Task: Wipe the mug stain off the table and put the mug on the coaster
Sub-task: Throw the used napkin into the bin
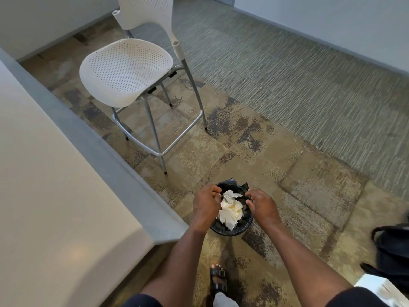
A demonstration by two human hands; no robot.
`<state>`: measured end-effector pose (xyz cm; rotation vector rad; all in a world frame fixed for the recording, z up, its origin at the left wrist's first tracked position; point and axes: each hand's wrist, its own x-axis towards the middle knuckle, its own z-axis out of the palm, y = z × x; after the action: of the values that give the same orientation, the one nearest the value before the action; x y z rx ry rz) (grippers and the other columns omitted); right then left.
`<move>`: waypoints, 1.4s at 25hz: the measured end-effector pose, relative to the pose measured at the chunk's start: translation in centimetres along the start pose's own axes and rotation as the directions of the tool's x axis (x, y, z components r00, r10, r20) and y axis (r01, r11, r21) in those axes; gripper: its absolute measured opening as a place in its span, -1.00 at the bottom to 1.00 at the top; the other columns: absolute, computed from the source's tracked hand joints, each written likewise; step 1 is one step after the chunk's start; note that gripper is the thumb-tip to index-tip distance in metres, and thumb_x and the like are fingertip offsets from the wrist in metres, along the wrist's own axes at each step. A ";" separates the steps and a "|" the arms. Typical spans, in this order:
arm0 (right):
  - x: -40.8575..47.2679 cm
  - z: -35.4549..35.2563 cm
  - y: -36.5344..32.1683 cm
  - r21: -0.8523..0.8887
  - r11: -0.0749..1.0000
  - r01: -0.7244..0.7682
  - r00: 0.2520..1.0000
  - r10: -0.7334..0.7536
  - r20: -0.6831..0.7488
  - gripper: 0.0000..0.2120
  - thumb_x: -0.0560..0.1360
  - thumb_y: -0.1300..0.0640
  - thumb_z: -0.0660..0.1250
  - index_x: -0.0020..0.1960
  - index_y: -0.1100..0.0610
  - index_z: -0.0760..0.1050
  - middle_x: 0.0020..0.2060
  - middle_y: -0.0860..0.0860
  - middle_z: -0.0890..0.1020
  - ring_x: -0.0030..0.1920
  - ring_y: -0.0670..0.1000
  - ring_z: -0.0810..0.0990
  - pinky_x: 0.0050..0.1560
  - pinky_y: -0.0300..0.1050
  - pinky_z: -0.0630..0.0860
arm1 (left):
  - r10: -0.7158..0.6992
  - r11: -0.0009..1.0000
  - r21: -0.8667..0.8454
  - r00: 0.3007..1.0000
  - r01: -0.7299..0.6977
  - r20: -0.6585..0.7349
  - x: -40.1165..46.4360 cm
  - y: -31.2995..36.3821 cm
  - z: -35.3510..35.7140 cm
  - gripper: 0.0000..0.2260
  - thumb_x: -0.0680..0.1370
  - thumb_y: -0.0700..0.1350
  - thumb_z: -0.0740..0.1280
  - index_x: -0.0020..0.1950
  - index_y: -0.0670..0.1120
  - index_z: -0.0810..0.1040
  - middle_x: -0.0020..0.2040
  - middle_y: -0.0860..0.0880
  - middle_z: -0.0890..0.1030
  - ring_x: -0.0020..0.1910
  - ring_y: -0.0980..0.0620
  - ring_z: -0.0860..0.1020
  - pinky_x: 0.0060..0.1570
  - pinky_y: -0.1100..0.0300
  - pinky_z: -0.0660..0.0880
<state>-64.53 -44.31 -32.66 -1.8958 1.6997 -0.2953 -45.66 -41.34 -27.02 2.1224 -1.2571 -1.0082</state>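
Crumpled white paper tissues [231,212] lie inside a small black bin [230,231] on the floor, which is lined with a black plastic bag [243,187]. My left hand [205,204] is at the bin's left rim, its fingers curled on the bag's edge. At the right rim, my right hand [262,206] pinches the bag's edge with curled fingers. Neither the mug, the coaster nor the stain is in view. Only a bare stretch of the white table top [44,185] shows at the left.
The table's grey edge [124,173] runs diagonally just left of the bin. A white perforated bar stool [126,69] on metal legs stands beyond it. A dark bag [394,251] and a white box corner [380,289] sit at the right. My sandalled foot [218,278] is behind the bin.
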 end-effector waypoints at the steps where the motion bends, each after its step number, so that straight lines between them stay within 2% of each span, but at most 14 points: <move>1: -0.1 0.0 -0.1 -0.003 1.000 0.002 1.000 -0.002 -0.010 -0.76 0.50 0.21 0.42 0.17 0.11 0.60 0.09 0.01 0.65 0.05 0.04 0.62 0.01 -0.20 0.47 | 0.004 1.000 0.001 1.000 -0.004 -0.002 0.0 -0.1 0.0 -0.83 0.56 -0.26 0.32 0.09 -0.13 0.65 -0.10 -0.03 0.67 -0.12 0.04 0.62 -0.09 0.21 0.56; 3: -0.1 -0.2 -0.5 -0.015 1.000 0.010 0.999 -0.010 -0.035 -0.77 0.52 0.19 0.39 0.18 0.11 0.59 0.06 0.01 0.65 0.01 0.03 0.61 -0.04 -0.18 0.48 | 0.014 0.999 0.038 1.000 -0.014 -0.009 -0.2 0.0 -0.2 -0.84 0.57 -0.23 0.33 0.11 -0.12 0.65 0.00 -0.04 0.67 -0.05 0.05 0.61 -0.01 0.18 0.56; 7: 0.2 -1.3 -2.0 -0.023 0.998 0.051 0.997 -0.052 -0.061 -0.79 0.56 0.14 0.32 0.18 0.11 0.55 0.03 0.01 0.63 -0.02 0.05 0.60 -0.11 -0.15 0.46 | 0.038 0.984 0.176 0.999 -0.038 0.000 -1.0 0.7 -1.0 -0.85 0.59 -0.13 0.34 0.15 -0.05 0.59 0.21 -0.01 0.52 0.15 0.01 0.51 0.07 0.22 0.41; 10: 0.9 -2.7 -4.2 0.011 0.994 0.109 0.990 -0.108 -0.092 -0.78 0.58 0.12 0.29 0.20 0.13 0.53 0.08 0.04 0.63 0.05 0.08 0.60 -0.03 -0.07 0.53 | 0.089 0.967 0.240 0.996 -0.083 -0.016 -1.8 2.0 -2.1 -0.76 0.58 -0.12 0.34 0.25 -0.06 0.55 0.36 -0.02 0.45 0.32 -0.06 0.46 0.28 0.07 0.45; 14: 1.7 -5.2 -7.7 0.000 0.986 0.168 0.980 -0.167 -0.108 -0.66 0.61 0.06 0.23 0.36 0.12 0.44 0.25 0.06 0.56 0.22 0.08 0.54 0.12 -0.04 0.50 | 0.169 0.946 0.286 0.985 -0.153 -0.033 -2.9 4.5 -4.0 -0.61 0.60 -0.11 0.31 0.43 -0.05 0.42 0.50 -0.06 0.33 0.48 -0.08 0.31 0.43 -0.01 0.36; 18: 1.3 -7.6 -11.1 -0.002 0.979 0.203 0.970 -0.202 -0.137 -0.60 0.63 0.00 0.19 0.42 0.10 0.38 0.31 0.07 0.53 0.29 0.10 0.49 0.18 -0.01 0.46 | 0.260 0.928 0.293 0.963 -0.228 -0.073 -4.8 6.5 -6.3 -0.56 0.61 -0.12 0.30 0.49 -0.08 0.35 0.49 -0.08 0.33 0.48 -0.08 0.27 0.44 0.03 0.33; 21: 0.7 -9.7 -14.4 0.017 0.962 0.273 0.940 -0.264 -0.215 -0.61 0.63 -0.01 0.17 0.41 0.11 0.38 0.31 0.09 0.53 0.28 0.11 0.50 0.16 0.02 0.46 | 0.374 0.904 0.275 0.917 -0.328 -0.138 -6.7 8.5 -8.1 -0.55 0.60 -0.13 0.30 0.48 -0.09 0.35 0.47 -0.09 0.37 0.47 -0.07 0.30 0.43 0.03 0.34; 24: 0.0 -11.6 -17.8 0.028 0.933 0.359 0.893 -0.335 -0.299 -0.62 0.64 0.01 0.15 0.38 0.14 0.41 0.28 0.13 0.56 0.26 0.14 0.53 0.18 0.05 0.49 | 0.459 0.881 0.232 0.865 -0.413 -0.204 -8.8 10.3 -10.0 -0.53 0.57 -0.22 0.26 0.49 -0.10 0.32 0.48 -0.09 0.35 0.47 -0.06 0.33 0.38 0.03 0.40; 27: -0.8 -13.0 -20.6 0.071 0.913 0.402 0.869 -0.356 -0.344 -0.65 0.65 0.05 0.14 0.35 0.17 0.45 0.24 0.14 0.59 0.23 0.15 0.55 0.19 0.06 0.50 | 0.507 0.860 0.200 0.833 -0.470 -0.223 -10.6 11.3 -12.3 -0.43 0.52 -0.32 0.19 0.53 -0.11 0.24 0.52 -0.10 0.28 0.51 -0.06 0.26 0.39 0.00 0.39; 31: -2.3 -13.5 -24.8 0.053 0.885 0.462 0.833 -0.413 -0.368 -0.66 0.65 0.08 0.15 0.35 0.18 0.46 0.26 0.15 0.58 0.26 0.14 0.55 0.23 0.08 0.49 | 0.527 0.850 0.209 0.796 -0.484 -0.299 -12.5 10.6 -16.5 -0.45 0.51 -0.34 0.22 0.51 -0.11 0.30 0.54 -0.14 0.27 0.54 -0.11 0.21 0.46 -0.04 0.31; 35: -4.5 -12.3 -30.2 0.046 0.823 0.566 0.783 -0.519 -0.343 -0.66 0.65 0.09 0.17 0.34 0.21 0.47 0.25 0.16 0.59 0.25 0.16 0.55 0.25 0.10 0.48 | 0.489 0.872 0.264 0.770 -0.413 -0.409 -14.3 8.2 -21.5 -0.49 0.52 -0.33 0.25 0.47 -0.10 0.37 0.57 -0.12 0.26 0.58 -0.08 0.14 0.51 -0.02 0.22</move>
<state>-46.39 -42.28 -5.30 -2.2858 1.2139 -0.9734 -37.59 -31.95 -2.88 1.8629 -1.5196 -0.1716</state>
